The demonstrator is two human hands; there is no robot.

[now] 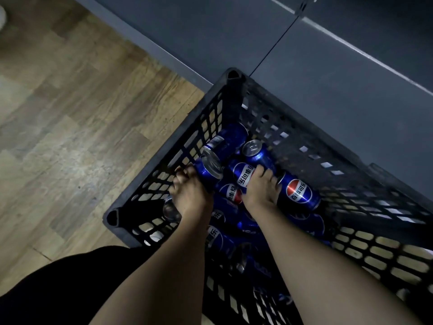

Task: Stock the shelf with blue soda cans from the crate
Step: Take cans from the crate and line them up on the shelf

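A black slatted plastic crate (164, 191) stands on the floor with several blue soda cans lying loose in it. My left hand (189, 191) reaches down inside near the crate's left wall, its fingers wrapped around a blue can (209, 171) whose silver end faces up. My right hand (261, 188) is lower in the middle of the pile, fingers closed over a blue can (243, 175) with white lettering. Another can (300, 193) with a round logo lies just right of that hand. Both forearms hide more cans beneath them.
A dark grey shelf base panel (304, 55) runs along the crate's far side, with a pale edge strip (351, 46) higher up. Wood-look flooring (82, 113) lies to the left. My dark-clothed knee (70, 289) is at the bottom left.
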